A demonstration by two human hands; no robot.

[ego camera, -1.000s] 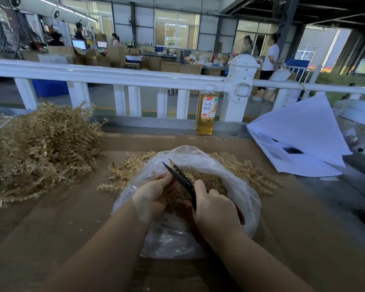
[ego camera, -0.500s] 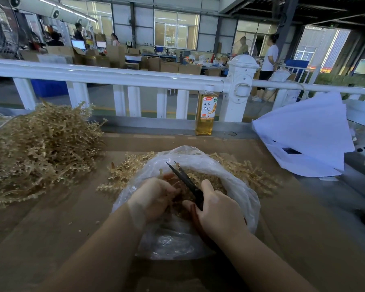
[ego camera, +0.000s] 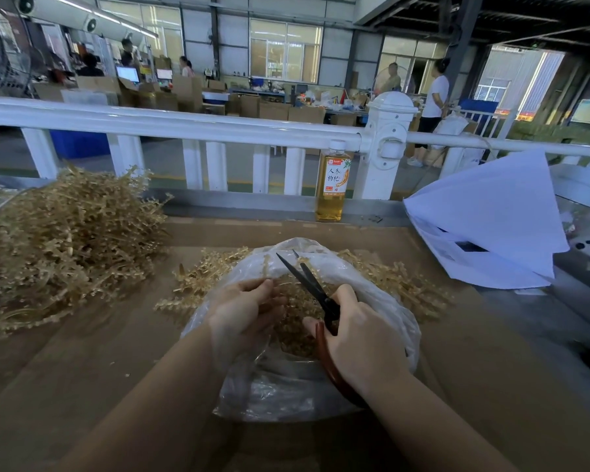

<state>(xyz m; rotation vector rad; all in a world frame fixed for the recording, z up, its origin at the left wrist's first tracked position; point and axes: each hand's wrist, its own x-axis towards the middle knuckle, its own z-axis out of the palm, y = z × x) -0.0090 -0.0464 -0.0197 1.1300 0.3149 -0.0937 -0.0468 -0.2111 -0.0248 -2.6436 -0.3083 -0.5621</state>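
The scissors (ego camera: 315, 288) have dark matt metal blades and glossy red-brown handles. The bag (ego camera: 286, 393) is thin, crinkled, translucent plastic. The sprigs (ego camera: 65, 240) look golden and knobbly. Matt brown cardboard covers the desk (ego camera: 82, 386); the bottle (ego camera: 332, 185) is clear glossy plastic, the sheets (ego camera: 491, 226) smooth white paper

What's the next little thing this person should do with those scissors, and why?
Probably close the blades to snip. The right hand grips the scissors with their blades parted over the plastic bag. The left hand holds golden sprigs right beside them, so a cut seems ready. Which stem sits between the blades is hard to tell.
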